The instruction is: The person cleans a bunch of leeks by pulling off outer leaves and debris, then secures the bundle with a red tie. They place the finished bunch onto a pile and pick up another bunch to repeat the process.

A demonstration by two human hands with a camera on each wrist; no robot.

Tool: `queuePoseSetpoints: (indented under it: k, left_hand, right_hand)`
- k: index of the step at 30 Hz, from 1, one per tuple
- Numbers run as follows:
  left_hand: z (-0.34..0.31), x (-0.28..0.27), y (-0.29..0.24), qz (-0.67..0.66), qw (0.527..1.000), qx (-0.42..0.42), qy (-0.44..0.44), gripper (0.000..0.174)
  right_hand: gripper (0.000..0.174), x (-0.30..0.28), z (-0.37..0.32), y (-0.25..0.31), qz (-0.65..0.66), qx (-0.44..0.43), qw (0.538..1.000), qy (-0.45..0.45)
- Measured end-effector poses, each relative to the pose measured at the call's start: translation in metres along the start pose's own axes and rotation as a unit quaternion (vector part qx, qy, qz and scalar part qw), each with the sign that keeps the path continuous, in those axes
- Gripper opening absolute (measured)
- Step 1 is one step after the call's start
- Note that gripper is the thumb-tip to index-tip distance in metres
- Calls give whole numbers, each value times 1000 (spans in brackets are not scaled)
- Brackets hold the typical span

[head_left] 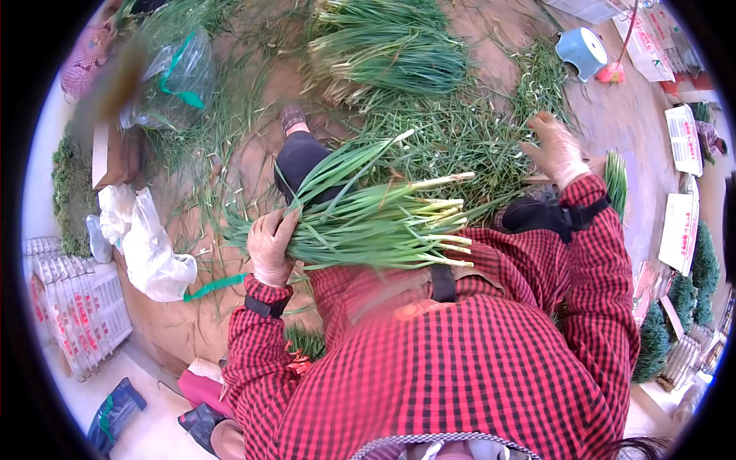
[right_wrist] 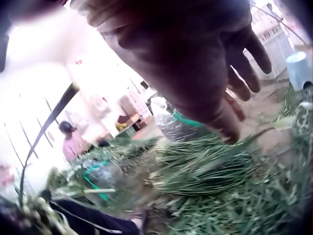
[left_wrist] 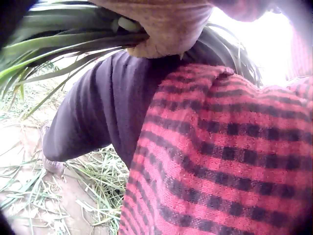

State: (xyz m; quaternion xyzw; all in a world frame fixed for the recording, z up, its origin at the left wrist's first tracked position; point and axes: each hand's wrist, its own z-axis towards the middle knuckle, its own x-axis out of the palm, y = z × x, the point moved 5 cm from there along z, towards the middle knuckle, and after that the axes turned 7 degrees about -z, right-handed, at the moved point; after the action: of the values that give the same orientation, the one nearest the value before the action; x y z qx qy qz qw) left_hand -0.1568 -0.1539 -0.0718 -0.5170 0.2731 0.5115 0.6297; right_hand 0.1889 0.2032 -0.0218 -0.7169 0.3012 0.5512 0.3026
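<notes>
A bunch of green garlic (head_left: 360, 226) lies across the person's lap, pale stem ends to the right and long flat leaves to the left. The gloved left hand (head_left: 272, 241) grips it at the leaf side. In the left wrist view, that hand's fingers (left_wrist: 161, 34) curl round the leaves. One stalk (head_left: 360, 165) juts out above the others. Off to the right, the gloved right hand (head_left: 556, 149) is raised with its fingers apart, holding nothing. The right wrist view shows the same hand (right_wrist: 195, 63) from close by, over a background of cut greens.
Ahead lies a large pile of green stalks (head_left: 387, 50), with loose trimmings (head_left: 452, 146) before it. A blue stool (head_left: 581, 54) stands at the back right. White plastic bags (head_left: 157, 253) and stacked crates (head_left: 84, 314) sit at left. Another person (right_wrist: 73, 144) is in the background.
</notes>
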Motion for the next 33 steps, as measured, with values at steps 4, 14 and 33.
queuePoseSetpoints:
  k: [4, 14, 33]
  left_hand:
    - [-1, 6, 4, 3, 1000, 12, 11, 52]
    - [5, 0, -2, -9, 1000, 20, 9, 57]
    - [31, -16, -72, -541, 759, -190, 310, 84]
  right_hand:
    - [78, -1, 27, 101, 273, -190, 941, -54]
    - [52, 16, 37, 206, 79, -413, 905, -67]
    - [29, -21, 0, 67, 276, -151, 945, -85]
